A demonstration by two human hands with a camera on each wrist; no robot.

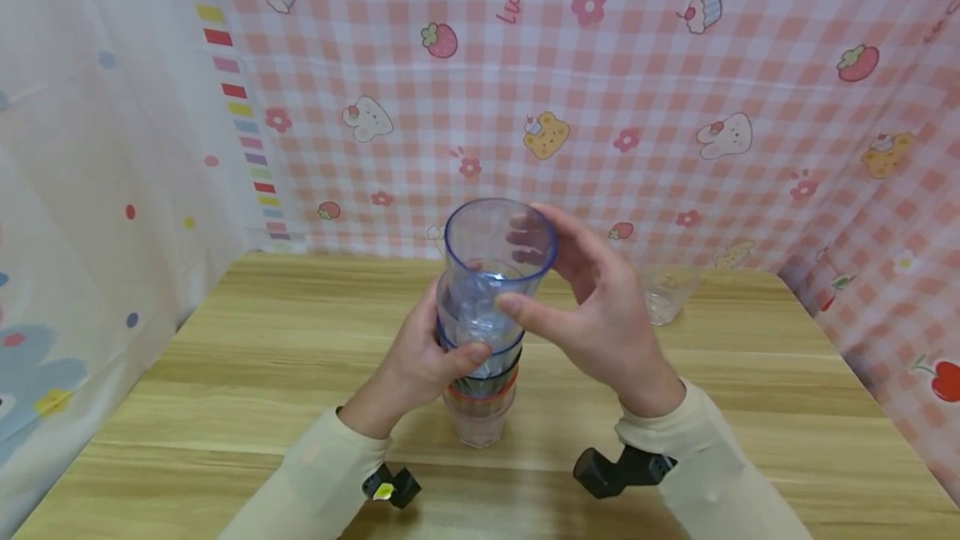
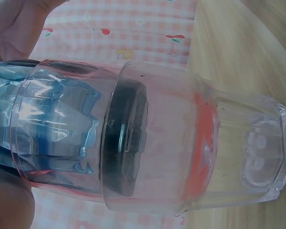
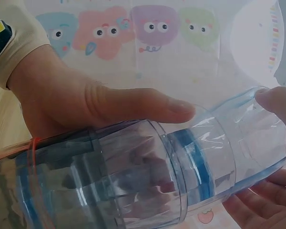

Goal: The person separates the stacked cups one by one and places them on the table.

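A tall column of nested see-through cups (image 1: pixel 480 427) rises in the middle of the head view, with blue, dark and orange-red bands showing through the walls. My left hand (image 1: pixel 416 361) grips the column's upper half, thumb across the near side. The top blue-rimmed cup (image 1: pixel 480 261) is held by my right hand (image 1: pixel 603 327), thumb on the near wall and fingers behind it. In the right wrist view this cup (image 3: pixel 250 138) leans off the column's line, its base still inside the cup below. The clear bottom cup (image 2: pixel 248 152) appears close to the tabletop; contact is unclear.
Another clear cup (image 1: pixel 666 298) stands on the wooden table (image 1: pixel 300 407), behind my right hand. A pink checked cloth (image 1: pixel 480 90) hangs along the back edge, and a pale dotted cloth (image 1: pixel 112 148) hangs on the left.
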